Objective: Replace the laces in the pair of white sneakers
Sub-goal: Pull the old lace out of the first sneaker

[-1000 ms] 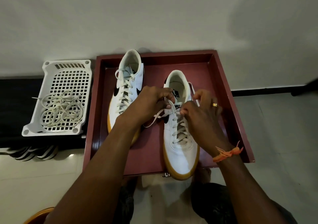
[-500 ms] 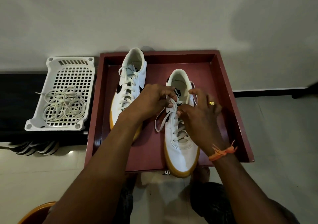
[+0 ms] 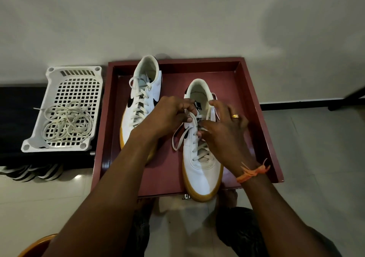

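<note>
Item 1, far left: a white basket (image 3: 65, 110) on a dark shelf, holding a loose tangle of old laces (image 3: 67, 123). It lay untouched through the last second.

Item 2: the red tray (image 3: 254, 118), with both shoes inside it.

Item 3, left half of the tray: the left shoe (image 3: 144, 102), laced to the top, its lace ends loose at the collar. I judged this one done apart from any tying.

Item 4: my left hand (image 3: 169, 116), fingers curled and pinching the lace (image 3: 182, 133) just left of the tongue. A second before, this lace ran out in a fairly straight line to the left; now it hung in a slack loop down the near-left side of the shoe, so the length had been fed toward the top.

Item 5, right half of the tray: the right shoe (image 3: 199, 154), toe over the near edge of the tray, lower rows already crossed.

Item 6: my right hand (image 3: 223, 126), which had shifted onto the upper eyelets, fingertips curled and nipping the lace at the top rows, forefinger raised beside the collar. Exactly which eyelet I could not tell.

Reading: the final rows of the second shoe were in hand; the job was close to finished.
</note>
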